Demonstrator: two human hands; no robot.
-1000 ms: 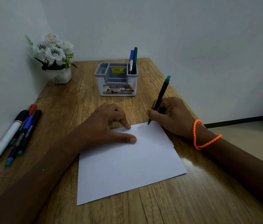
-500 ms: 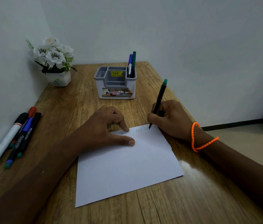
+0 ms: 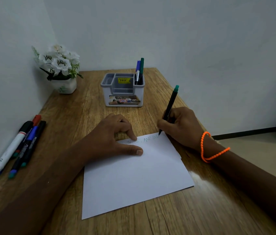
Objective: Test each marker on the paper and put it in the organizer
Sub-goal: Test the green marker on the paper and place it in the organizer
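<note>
Your right hand (image 3: 180, 127) grips the green-capped marker (image 3: 169, 108), its long axis tilted, tip down on the paper's (image 3: 133, 180) far right corner and cap pointing up and away toward the wall. Your left hand (image 3: 115, 140) presses the sheet's far edge with relaxed fingers. The organizer (image 3: 122, 99) stands beyond, 2 markers (image 3: 139, 72) upright in its right compartment. Bare table (image 3: 76, 116) lies between paper and organizer.

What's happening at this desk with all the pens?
A person is trying out markers. The right hand grips a green-capped marker, its tip on the top edge of the paper, where small scribbles show. The left hand presses the sheet flat. Two markers stand in the organizer; several more lie at the left.
</note>
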